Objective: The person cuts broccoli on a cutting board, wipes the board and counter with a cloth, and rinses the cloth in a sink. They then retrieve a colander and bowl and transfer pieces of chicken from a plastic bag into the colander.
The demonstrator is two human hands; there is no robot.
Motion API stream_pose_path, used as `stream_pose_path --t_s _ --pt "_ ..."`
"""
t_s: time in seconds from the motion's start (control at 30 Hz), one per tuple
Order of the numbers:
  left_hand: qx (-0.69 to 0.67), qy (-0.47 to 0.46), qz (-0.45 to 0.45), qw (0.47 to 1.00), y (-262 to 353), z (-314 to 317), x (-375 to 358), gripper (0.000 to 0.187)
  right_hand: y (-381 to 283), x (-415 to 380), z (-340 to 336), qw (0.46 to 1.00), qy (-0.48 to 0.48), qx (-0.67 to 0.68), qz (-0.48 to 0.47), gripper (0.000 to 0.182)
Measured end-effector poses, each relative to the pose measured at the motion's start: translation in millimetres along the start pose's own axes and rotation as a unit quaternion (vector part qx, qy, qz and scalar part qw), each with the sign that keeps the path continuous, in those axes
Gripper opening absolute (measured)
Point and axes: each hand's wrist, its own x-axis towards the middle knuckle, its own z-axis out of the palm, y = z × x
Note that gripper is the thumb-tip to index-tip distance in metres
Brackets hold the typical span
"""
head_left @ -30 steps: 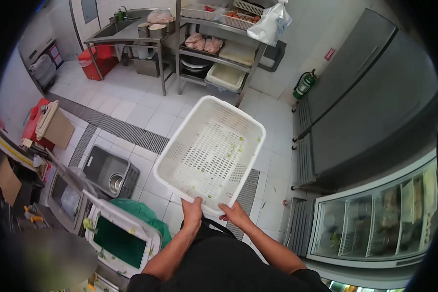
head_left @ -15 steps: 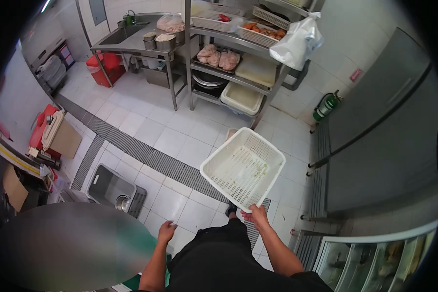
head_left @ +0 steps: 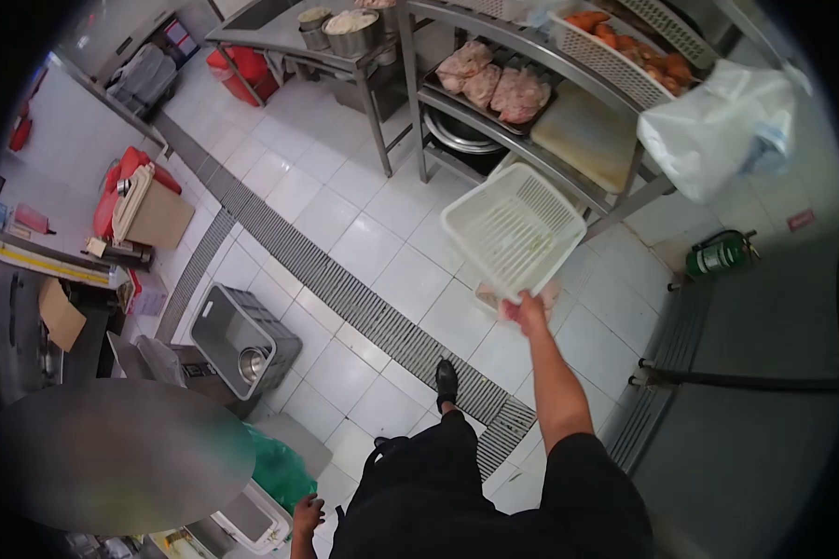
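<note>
My right hand point(head_left: 529, 315) is stretched forward and grips the near rim of a white perforated plastic basket point(head_left: 494, 253). The basket is tilted, with green scraps on its slotted bottom, in front of the lower level of a metal shelf rack point(head_left: 531, 149). Below it, partly behind my hand, a pale container point(head_left: 487, 296) with pinkish contents sits on the floor. My left hand point(head_left: 309, 514) hangs low at my side, holding nothing, its fingers loosely bent and apart. A green cloth or garment point(head_left: 280, 473) is close to it.
Bags of raw meat point(head_left: 494, 82) lie on the rack, and a white plastic bag point(head_left: 718, 126) hangs at its side. A grey crate point(head_left: 242, 340) with a metal pot stands left of the floor grate point(head_left: 345, 279). A fire extinguisher point(head_left: 718, 256) is at right. A blurred person is at lower left.
My right arm has reached out, carrying the basket forward to the rack's lower level. My view has moved closer to the rack, and my left hand has dropped back toward my side.
</note>
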Motion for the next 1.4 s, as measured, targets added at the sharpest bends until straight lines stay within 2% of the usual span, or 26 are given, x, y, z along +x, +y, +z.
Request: stream_pose_path --t_s 0.03,0.1,0.13,0.2,0.27,0.3,0.33,0.37,0.4,0.43,0.47,0.5,0.53,0.6,0.67,0.77,0.8,0.83,0.87,0.9,0.93,0.97,1.1,1.23,1.27,1.4 --pt "-0.003 0.002 -0.011 1.000 17 10 -8 0.052 -14 31 -2 0.999 0.028 0.031 0.018 0.048" --pt "-0.054 -0.014 0.046 0.997 44 27 -19 0.053 -57 15 21 0.970 0.064 0.176 -0.154 0.054" --pt "-0.060 -0.006 0.054 0.997 60 34 -25 0.052 -69 10 32 0.972 0.058 0.169 -0.152 0.054" --pt "-0.060 -0.012 0.071 0.996 77 44 -30 0.052 -84 5 56 0.980 0.060 0.094 -0.167 0.050" --pt "-0.062 -0.009 0.098 0.993 89 53 -40 0.051 -59 7 65 0.994 -0.067 -0.047 -0.078 0.042" --pt "-0.085 0.013 0.092 0.992 89 57 -44 0.051 -62 -27 82 0.983 -0.113 -0.143 -0.035 0.038" --pt "-0.086 0.023 0.096 0.991 83 59 -44 0.050 -12 -4 80 0.950 -0.169 -0.264 -0.006 0.031" --pt "-0.092 0.040 0.099 0.990 69 61 -44 0.049 40 20 76 0.895 -0.231 -0.381 0.007 0.025" --pt "-0.096 0.048 0.109 0.988 45 64 -41 0.049 56 -11 96 0.768 -0.352 -0.534 -0.023 0.021" --pt "-0.101 0.058 0.117 0.986 22 66 -38 0.049 71 -57 129 0.715 -0.374 -0.586 0.073 0.023" --pt "-0.110 0.083 0.113 0.984 -4 71 -38 0.049 86 -109 155 0.667 -0.447 -0.588 0.097 0.028" --pt "-0.118 0.105 0.106 0.982 -29 76 -41 0.048 96 -161 186 0.551 -0.509 -0.648 0.135 0.034" --pt "-0.158 0.136 0.085 0.974 -58 81 -43 0.048 101 -224 216 0.470 -0.549 -0.682 0.113 0.037" --pt "-0.216 0.125 0.024 0.968 -119 93 -49 0.047 106 -350 279 0.277 -0.681 -0.678 0.000 0.042" --pt "-0.290 0.143 -0.036 0.946 -183 112 -63 0.047 88 -488 323 0.139 -0.761 -0.578 -0.261 0.041" --pt "-0.403 0.149 -0.126 0.894 -290 151 -72 0.047 52 -689 354 0.008 -0.795 -0.480 -0.371 0.033" --pt "-0.373 0.142 -0.105 0.911 -340 170 -74 0.046 57 -753 333 -0.071 -0.786 -0.426 -0.443 0.028" --pt "-0.342 0.136 -0.084 0.926 -389 189 -77 0.044 66 -802 324 -0.108 -0.787 -0.362 -0.488 0.022" --pt "-0.179 0.173 0.046 0.968 -471 248 -39 0.042 77 -846 310 -0.085 -0.803 -0.322 -0.494 0.023" --pt "-0.004 0.245 0.159 0.956 -531 283 -20 0.040 88 -888 291 -0.087 -0.779 -0.337 -0.521 0.019" --pt "-0.120 0.182 0.055 0.974 -545 275 -47 0.039 99 -930 271 -0.089 -0.754 -0.351 -0.548 0.018" --pt "-0.210 0.161 -0.027 0.964 -554 269 -70 0.039 113 -961 263 -0.104 -0.769 -0.327 -0.539 0.018" --pt "-0.478 0.165 -0.216 0.835 -582 251 -116 0.038 183 -1056 243 -0.174 -0.851 -0.217 -0.445 0.016" --pt "-0.611 0.208 -0.256 0.720 -596 204 -131 0.037 231 -1129 223 -0.224 -0.891 -0.157 -0.362 0.015" --pt "-0.612 0.211 -0.262 0.716 -580 164 -152 0.039 240 -1142 222 -0.229 -0.897 -0.159 -0.342 0.015" --pt "-0.625 0.248 -0.205 0.711 -620 116 -115 0.040 289 -1179 223 -0.261 -0.916 -0.166 -0.255 0.015"
